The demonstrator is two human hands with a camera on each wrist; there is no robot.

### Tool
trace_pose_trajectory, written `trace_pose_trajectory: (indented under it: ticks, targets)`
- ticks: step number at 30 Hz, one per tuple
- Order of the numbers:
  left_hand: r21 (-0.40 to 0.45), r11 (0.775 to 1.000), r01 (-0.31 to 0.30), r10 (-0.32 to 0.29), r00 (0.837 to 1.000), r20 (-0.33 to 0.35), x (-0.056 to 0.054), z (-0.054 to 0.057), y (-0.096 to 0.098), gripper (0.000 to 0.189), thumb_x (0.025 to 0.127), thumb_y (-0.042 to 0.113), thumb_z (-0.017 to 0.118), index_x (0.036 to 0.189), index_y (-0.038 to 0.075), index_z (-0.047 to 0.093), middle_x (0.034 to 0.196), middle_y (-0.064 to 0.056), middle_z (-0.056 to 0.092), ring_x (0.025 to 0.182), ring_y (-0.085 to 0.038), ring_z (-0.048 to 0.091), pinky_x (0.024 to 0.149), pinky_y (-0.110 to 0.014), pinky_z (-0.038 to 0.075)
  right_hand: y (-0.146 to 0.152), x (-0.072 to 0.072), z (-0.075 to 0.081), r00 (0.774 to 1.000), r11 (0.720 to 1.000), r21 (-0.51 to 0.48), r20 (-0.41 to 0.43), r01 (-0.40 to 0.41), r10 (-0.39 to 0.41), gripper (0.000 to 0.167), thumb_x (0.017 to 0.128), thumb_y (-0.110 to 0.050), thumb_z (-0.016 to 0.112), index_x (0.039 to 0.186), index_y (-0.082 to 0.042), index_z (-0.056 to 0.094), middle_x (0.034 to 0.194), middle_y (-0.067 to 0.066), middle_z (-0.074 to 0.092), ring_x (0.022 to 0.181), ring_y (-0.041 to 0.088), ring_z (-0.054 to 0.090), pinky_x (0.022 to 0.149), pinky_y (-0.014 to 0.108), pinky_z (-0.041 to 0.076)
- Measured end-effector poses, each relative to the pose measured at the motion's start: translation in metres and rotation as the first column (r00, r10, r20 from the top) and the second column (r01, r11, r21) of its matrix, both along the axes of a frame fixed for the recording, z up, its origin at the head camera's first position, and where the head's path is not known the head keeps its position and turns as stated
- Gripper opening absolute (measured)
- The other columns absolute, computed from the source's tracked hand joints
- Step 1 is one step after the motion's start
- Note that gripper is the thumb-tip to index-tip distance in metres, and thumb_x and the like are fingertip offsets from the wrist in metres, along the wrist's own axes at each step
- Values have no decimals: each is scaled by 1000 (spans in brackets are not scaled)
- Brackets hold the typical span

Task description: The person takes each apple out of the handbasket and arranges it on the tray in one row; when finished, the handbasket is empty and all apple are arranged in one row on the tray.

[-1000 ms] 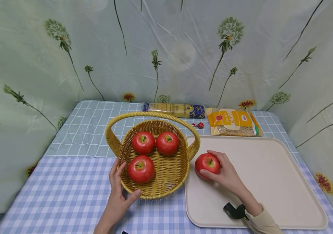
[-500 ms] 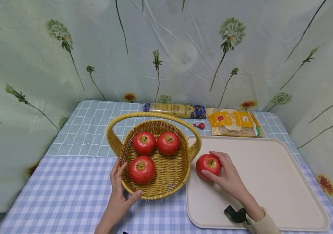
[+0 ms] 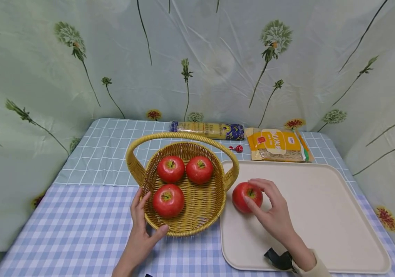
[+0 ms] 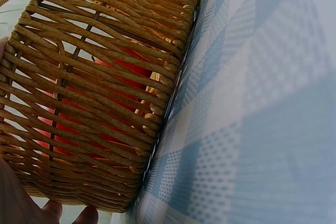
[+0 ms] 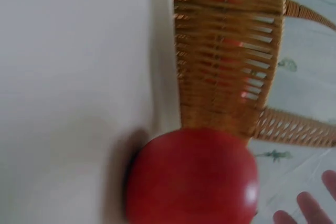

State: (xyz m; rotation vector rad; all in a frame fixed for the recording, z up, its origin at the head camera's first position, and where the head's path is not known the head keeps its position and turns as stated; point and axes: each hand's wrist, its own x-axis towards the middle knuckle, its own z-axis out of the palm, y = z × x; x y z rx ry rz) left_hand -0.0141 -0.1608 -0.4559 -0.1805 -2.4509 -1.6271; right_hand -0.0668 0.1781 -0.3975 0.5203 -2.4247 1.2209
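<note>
A yellow-brown wicker basket (image 3: 197,204) with a tall handle stands on the checked cloth. Inside lie three red apples, among them one at the near left (image 3: 168,200). My left hand (image 3: 141,236) holds the basket at its near left side, with thumb and fingers spread along the rim. Another apple (image 3: 241,198) sits at the left edge of a beige tray (image 3: 322,215). Over this apple my right hand (image 3: 273,209) hovers with fingers and thumb spread. In the right wrist view the fingertips (image 5: 310,205) are apart from the apple.
Along the back lie a long noodle packet (image 3: 206,130) and an orange and clear food bag (image 3: 277,144). A small red wrapped candy (image 3: 238,148) lies behind the tray. A floral curtain (image 3: 218,69) closes off the back and sides.
My right hand has loosened from the apple, its fingers and thumb lifting up and to the right. The apple stays on the tray. My left hand and the basket have not moved.
</note>
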Motion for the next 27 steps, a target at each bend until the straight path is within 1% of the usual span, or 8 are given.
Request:
trace_pose_trajectory:
  ticks: [2, 3, 7, 11, 15, 19, 23, 27]
  targets:
    - [-1, 1000, 0, 0, 1000, -2, 0, 0, 0, 92, 76, 14, 76, 150, 17, 21, 155, 6, -7, 139, -32, 1, 97, -69, 18, -4, 3, 4, 999, 999, -35, -18, -31, 30, 47, 73, 7, 76, 117, -2, 61, 116, 8, 59, 108, 15, 51, 90, 22, 42]
    - [-2, 1000, 0, 0, 1000, -2, 0, 0, 0, 92, 76, 14, 76, 150, 17, 21, 155, 6, -7, 139, -32, 1, 97, -68, 18, -4, 2, 1, 999, 997, -55, -24, -48, 47, 47, 74, 7, 76, 117, -2, 61, 115, 7, 60, 108, 15, 51, 90, 23, 43]
    - [-4, 1000, 1, -1, 1000, -8, 0, 1, 0, 93, 76, 14, 76, 150, 17, 21, 155, 6, -6, 139, -31, 1, 97, -67, 18, -14, 5, 5, 993, 988, -107, -44, -115, 111, 45, 75, 7, 74, 117, -5, 62, 114, 5, 61, 106, 16, 55, 89, 28, 46]
    - [-9, 1000, 8, -9, 1000, -25, -1, 1, 0, 92, 76, 14, 76, 150, 16, 21, 155, 3, -6, 139, -33, 2, 97, -69, 18, -27, 3, 10, 976, 969, -144, -118, -201, 185, 42, 76, 5, 73, 115, -6, 63, 111, 6, 63, 102, 18, 57, 84, 29, 49]
    - [-14, 1000, 13, -14, 1000, -27, -1, 0, -1, 92, 76, 14, 76, 150, 16, 20, 155, 2, -7, 139, -33, 1, 96, -69, 19, -40, -3, 15, 936, 934, -175, -225, -311, 270, 28, 86, -9, 69, 112, -3, 64, 108, 9, 64, 97, 20, 58, 84, 27, 47]
    - [-14, 1000, 14, -15, 1000, -18, -2, 0, -1, 92, 77, 13, 76, 150, 16, 20, 155, 3, -7, 139, -33, 1, 97, -69, 19, -55, -9, 20, 889, 894, -178, -296, -411, 349, 29, 91, -22, 64, 109, 2, 64, 105, 11, 65, 95, 20, 58, 81, 26, 47]
    - [-9, 1000, 1, -1, 1000, -13, -1, -1, -1, 92, 76, 13, 76, 150, 16, 21, 155, 4, -6, 139, -32, 2, 97, -69, 19, -68, -15, 24, 849, 857, -174, -329, -485, 414, 27, 92, -21, 63, 107, 1, 65, 102, 12, 66, 95, 22, 60, 85, 28, 47]
    - [-12, 1000, -9, 9, 1000, -9, -1, -2, 0, 92, 76, 14, 76, 150, 16, 22, 155, 5, -6, 139, -33, 2, 97, -69, 20, -80, -18, 30, 829, 836, -168, -332, -522, 450, 22, 93, -19, 62, 107, -2, 66, 101, 11, 66, 94, 23, 61, 85, 31, 48]
